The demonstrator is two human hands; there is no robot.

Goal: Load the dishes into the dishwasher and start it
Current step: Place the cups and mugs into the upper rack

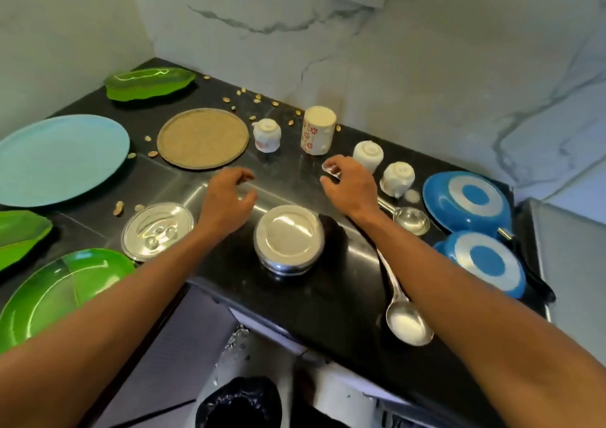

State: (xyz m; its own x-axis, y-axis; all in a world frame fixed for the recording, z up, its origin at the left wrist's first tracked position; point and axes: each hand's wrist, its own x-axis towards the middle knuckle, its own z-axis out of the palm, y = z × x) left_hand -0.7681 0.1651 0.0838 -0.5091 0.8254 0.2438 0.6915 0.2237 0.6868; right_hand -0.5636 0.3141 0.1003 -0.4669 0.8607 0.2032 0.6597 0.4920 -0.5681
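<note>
Since no dishwasher shows in this view, black stone table (311,299): we judge that loading has hardly begun, as every dish we see lies here.
Pale blue round plate (59,158): far left, well apart from both hands.
Green round plastic plate (59,293): near left corner; our left forearm crosses its edge in view.
Tan round flat tray (203,137): just beyond the left hand and to its left.
Two blue round pans, upside down (469,201): right end of the table, on the right hand's side.
Round steel pot with its lid on (288,235): between our two forearms and nearer to us than either hand.
Long steel spoon (408,322): its long axis runs from the near edge away from us, with the handle passing under the right forearm.
Left hand (229,201): over bare table, fingers (244,176) loosely curled, holding nothing.
Right hand (352,186): fingers (341,162) curled at a small glinting thing (331,172); we cannot tell what it is, nor whether they grip it.
Tall white mug with red flowers, upside down (318,130): just beyond the right fingers, slightly left; the right hand is nearer.
White ceramic cup, upside down (369,155): just beside the right hand, on its right.
Next move: we judge the right hand best placed for the mug or the cup.
</note>
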